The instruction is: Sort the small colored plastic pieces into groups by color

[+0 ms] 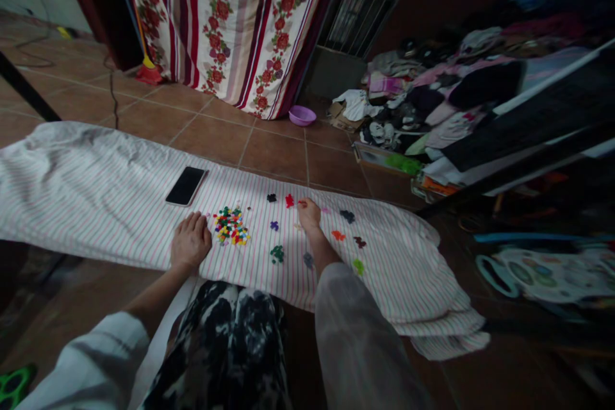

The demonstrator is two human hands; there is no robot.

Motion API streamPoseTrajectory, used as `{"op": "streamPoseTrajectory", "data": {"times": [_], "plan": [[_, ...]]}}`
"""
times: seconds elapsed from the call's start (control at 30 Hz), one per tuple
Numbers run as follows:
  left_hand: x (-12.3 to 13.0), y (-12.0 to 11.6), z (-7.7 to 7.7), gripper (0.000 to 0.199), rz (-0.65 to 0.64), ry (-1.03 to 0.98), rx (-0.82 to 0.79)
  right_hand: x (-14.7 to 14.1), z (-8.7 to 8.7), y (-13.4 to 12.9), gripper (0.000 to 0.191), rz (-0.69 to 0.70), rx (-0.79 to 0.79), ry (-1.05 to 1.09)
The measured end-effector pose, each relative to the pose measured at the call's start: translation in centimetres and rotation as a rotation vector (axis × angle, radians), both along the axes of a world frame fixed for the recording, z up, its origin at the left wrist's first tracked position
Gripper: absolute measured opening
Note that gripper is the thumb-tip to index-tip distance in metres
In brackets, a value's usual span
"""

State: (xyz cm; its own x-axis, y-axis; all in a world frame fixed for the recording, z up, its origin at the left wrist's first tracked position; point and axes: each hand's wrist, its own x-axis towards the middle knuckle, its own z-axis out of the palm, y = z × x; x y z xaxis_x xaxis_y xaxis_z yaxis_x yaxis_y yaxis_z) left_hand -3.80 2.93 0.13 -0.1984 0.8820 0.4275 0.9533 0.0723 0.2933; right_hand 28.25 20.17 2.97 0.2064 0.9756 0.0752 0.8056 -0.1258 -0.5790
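My striped surface (120, 189) goes across the middle of the frame, above a brown tile floor (221, 134). A flowery curtain (245, 25) hangs at the top. Clothes (432, 86) pile up at upper right. My left hand (191, 240) lies with fingers open, just beside the mixed bits (231, 227). My right hand (309, 213) curls near the red bits (289, 200); I can't tell if it holds one.

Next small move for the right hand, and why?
Probably shift the right hand slightly left and release the red piece onto the red pile: the piece appears pinched right beside that pile, and the neighbouring piles look sorted by colour.
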Motion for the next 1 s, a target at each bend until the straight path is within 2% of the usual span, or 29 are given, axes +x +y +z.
{"op": "streamPoseTrajectory", "data": {"times": [0.2,0.43,0.77,1.0], "plan": [[-0.1,0.0,0.1,0.038,-0.005,0.048,-0.006,-0.5,-0.1,1.6,0.025,0.054,-0.003,-0.004],[0.1,0.0,0.4,0.038,-0.009,-0.015,-0.011,-0.9,-1.0,2.1,0.031,0.075,-0.017,0.001],[0.0,0.0,0.2,0.039,-0.006,-0.033,-0.017,-0.9,-0.4,0.9,0.035,0.087,-0.031,-0.010],[0.0,0.1,0.3,0.039,-0.008,-0.052,-0.010,-1.7,1.0,-1.0,0.038,0.121,0.054,-0.031]]}}
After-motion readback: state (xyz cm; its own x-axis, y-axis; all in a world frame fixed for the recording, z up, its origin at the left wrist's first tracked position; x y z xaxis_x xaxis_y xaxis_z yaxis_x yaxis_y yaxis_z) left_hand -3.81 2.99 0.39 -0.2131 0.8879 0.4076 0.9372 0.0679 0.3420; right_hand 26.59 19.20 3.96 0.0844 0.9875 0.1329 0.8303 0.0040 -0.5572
